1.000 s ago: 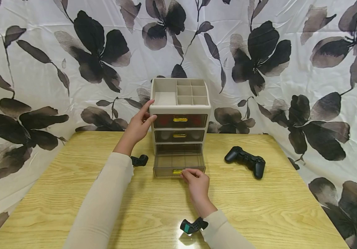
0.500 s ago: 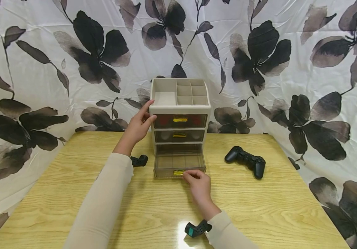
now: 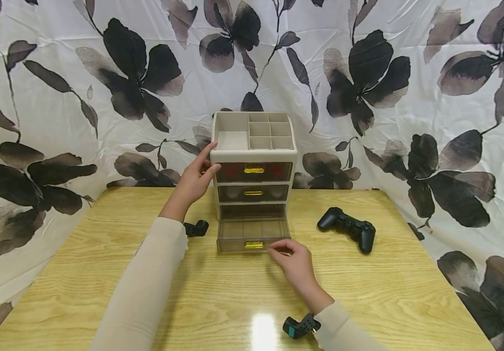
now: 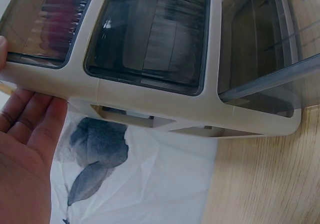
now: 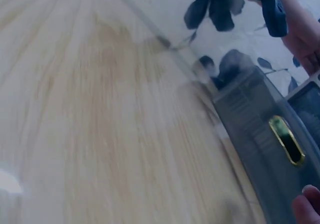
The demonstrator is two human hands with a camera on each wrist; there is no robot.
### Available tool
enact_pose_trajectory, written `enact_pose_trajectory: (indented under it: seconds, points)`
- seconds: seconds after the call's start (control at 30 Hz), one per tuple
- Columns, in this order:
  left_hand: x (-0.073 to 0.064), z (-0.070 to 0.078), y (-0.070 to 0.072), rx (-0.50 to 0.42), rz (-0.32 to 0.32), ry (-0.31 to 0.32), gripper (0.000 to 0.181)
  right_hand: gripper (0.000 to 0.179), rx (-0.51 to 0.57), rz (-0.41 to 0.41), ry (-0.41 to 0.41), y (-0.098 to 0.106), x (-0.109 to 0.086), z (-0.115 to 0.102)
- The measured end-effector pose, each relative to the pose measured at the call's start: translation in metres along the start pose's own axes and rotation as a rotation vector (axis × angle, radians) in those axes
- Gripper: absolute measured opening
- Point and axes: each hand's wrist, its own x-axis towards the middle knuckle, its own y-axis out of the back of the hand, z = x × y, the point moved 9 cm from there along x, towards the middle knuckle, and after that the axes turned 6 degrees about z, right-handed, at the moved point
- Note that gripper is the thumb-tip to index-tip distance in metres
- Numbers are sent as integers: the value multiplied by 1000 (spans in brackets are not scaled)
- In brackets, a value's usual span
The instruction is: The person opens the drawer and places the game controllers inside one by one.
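Note:
A cream drawer organizer (image 3: 252, 156) with smoky clear drawers stands at the back middle of the table. My left hand (image 3: 191, 183) holds its left side, thumb at the front edge and fingers (image 4: 42, 124) along the side wall. The bottom drawer (image 3: 231, 245) is pulled out and looks bare inside. Its gold handle (image 5: 286, 140) shows uncovered in the right wrist view. My right hand (image 3: 297, 265) hovers at the drawer's front right corner, fingers loosely bent, nothing between them. The upper two drawers are pushed in; reddish items (image 4: 57, 21) show through the top one.
A black game controller (image 3: 347, 228) lies on the wooden table (image 3: 216, 302) to the right. The organizer's top tray (image 3: 233, 131) has one large compartment and several small ones. Behind the table hangs a white cloth (image 3: 295, 29) with dark flowers.
The bottom drawer has come slightly farther out. My right hand has let go of its handle and moved right and toward me. My left hand has stayed in place.

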Motion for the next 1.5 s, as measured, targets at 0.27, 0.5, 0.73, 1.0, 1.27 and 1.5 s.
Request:
enact_pose_trajectory:
  seconds: [0.27, 0.5, 0.73, 1.0, 1.27, 1.5]
  points:
    - [0, -1, 0, -3, 5, 0, 57, 19, -115, -14, 116, 23, 6, -20]
    - [0, -1, -1, -10, 6, 2, 57, 23, -220, -42, 181, 43, 18, -39]
    - [0, -1, 0, -8, 1, -6, 58, 27, -282, -78, 235, 60, 35, -48]
    - [1, -2, 0, -9, 0, -9, 58, 30, -396, -64, 255, 76, 49, -52]
    - [0, -3, 0, -16, 7, -1, 57, 37, -530, -98, 289, 87, 63, -56]
    - [0, -2, 0, -24, 8, 7, 57, 42, -600, -122, 269, 97, 76, -53]
